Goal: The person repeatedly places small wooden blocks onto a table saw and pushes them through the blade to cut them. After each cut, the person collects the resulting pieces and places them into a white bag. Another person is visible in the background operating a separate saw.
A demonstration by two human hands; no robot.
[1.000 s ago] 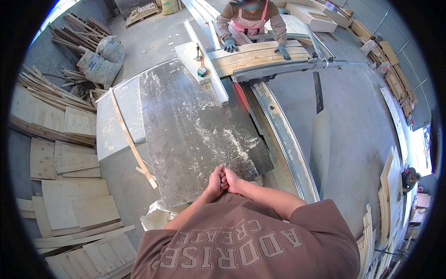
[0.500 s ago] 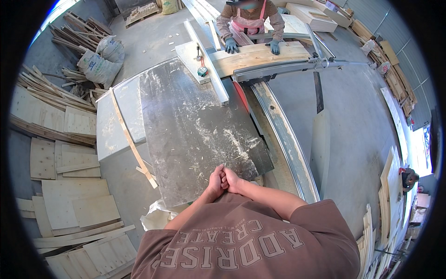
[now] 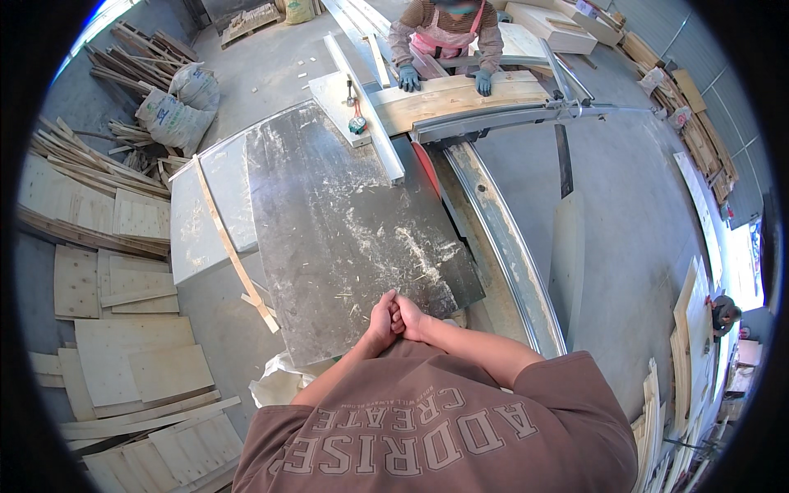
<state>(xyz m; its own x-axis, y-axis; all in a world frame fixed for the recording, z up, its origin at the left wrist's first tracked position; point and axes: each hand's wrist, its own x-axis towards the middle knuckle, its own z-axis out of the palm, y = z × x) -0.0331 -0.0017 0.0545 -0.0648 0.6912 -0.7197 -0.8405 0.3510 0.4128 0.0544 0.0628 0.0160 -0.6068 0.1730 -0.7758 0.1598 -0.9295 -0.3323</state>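
Note:
My left hand (image 3: 381,322) and my right hand (image 3: 408,319) are clasped together in front of my shirt, fingers closed, with no tool or board in them. They are over the near edge of a dark saw table (image 3: 329,205) strewn with sawdust and wood chips. Across the table, a co-worker in a pink apron (image 3: 444,37) rests both gloved hands on a wide wooden board (image 3: 460,100). That board lies against a metal crosscut fence (image 3: 493,120). A red strip (image 3: 426,168) shows beside the table, at the slot near the sliding rail (image 3: 501,230).
A metal rip fence (image 3: 374,123) crosses the far table, beside a small tape measure (image 3: 357,125). One thin wooden strip (image 3: 234,246) lies along the left side. Plywood sheets (image 3: 136,353) and white sacks (image 3: 177,115) stand at left. Another person (image 3: 725,315) is far right.
The co-worker's head and upper body have shifted slightly to the right and forward, and the gloved hands have moved a little on the board. My clasped hands stay still.

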